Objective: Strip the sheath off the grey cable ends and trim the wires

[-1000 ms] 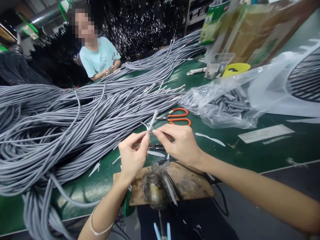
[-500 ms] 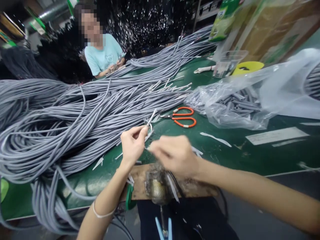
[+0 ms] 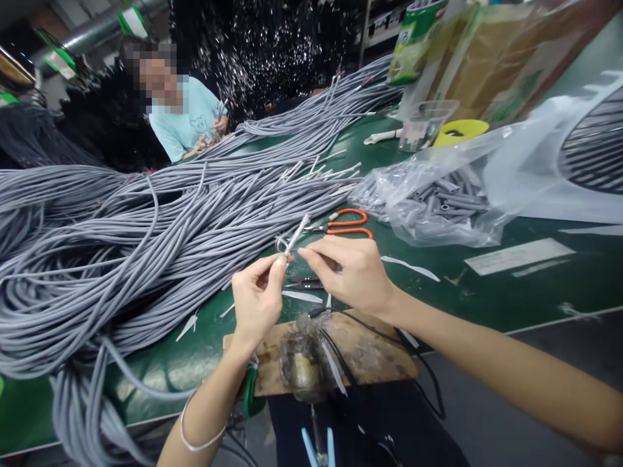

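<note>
My left hand (image 3: 257, 295) is closed in a pinch around a cable end, whose white-wrapped tip (image 3: 298, 233) points up and to the right between thumb and finger. Just to its right, my right hand (image 3: 353, 269) has thumb and forefinger pinched together beside the cable. A thin strand seems to reach its fingertips, too fine to make out. Beneath the hands lie small dark snips (image 3: 304, 283) and a white strip (image 3: 302, 296). Orange-handled scissors (image 3: 349, 224) rest behind my right hand, their lower part partly hidden by it.
Long grey cables (image 3: 160, 259) cover the left of the green table. A plastic bag of short grey tubes (image 3: 452, 198) lies at right, near a yellow ring-shaped thing (image 3: 460, 131). A wooden board (image 3: 379, 353) carries a clouded jar (image 3: 304, 366). A co-worker (image 3: 187, 117) sits opposite.
My right hand has risen from below the cable end to beside its tip. The curled white strip by the cable no longer shows there. The view has shifted, moving the background left.
</note>
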The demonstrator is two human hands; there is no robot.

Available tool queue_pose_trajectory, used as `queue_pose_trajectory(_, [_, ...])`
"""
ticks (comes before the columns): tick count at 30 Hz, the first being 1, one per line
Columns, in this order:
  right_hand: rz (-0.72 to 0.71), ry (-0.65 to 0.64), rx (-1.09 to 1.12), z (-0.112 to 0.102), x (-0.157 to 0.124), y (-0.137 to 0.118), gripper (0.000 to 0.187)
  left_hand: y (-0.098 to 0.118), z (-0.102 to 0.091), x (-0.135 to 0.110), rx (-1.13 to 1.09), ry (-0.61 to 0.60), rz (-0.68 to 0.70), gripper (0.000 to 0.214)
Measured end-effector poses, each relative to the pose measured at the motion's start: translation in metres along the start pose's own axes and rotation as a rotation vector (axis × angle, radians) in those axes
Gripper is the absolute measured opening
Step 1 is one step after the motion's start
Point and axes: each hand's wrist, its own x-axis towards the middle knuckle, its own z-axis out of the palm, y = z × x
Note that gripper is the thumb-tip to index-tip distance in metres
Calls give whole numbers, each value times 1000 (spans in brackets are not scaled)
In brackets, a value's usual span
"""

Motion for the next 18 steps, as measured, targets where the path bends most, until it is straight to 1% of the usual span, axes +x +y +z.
queue_pose_trajectory(5, [62,-58,92,0,2,3,31,0,3,-5,52,41,56,23])
queue_pose_trajectory(8, [120,-84,163,-2,3,2,33,0,3,-8,154,73,146,18])
queue_pose_trajectory(10, [101,-79,191,-3,1,-2,33,-1,2,-5,253,108,199,16])
queue_pose_trajectory(11, [51,-83,214,-2,0,-6,32,-2,2,-3,289,121,198,16])
queue_pose_trajectory(12, [-20,-88,243,-2,-2,-10,32,-3,1,0,304,126,171,16])
queue_pose_trajectory(14, [-154,-107,301,-1,-6,-18,30,-5,0,7,256,106,72,18])
queue_pose_trajectory(15, [-180,-117,321,0,-8,-21,30,-6,0,9,200,85,20,20])
queue_pose_trajectory(16, [-161,-120,322,1,-9,-21,30,-6,-1,11,130,64,-26,22])
queue_pose_trajectory(18, [-25,-110,285,2,-8,-18,30,-4,-1,11,-17,32,-86,27])
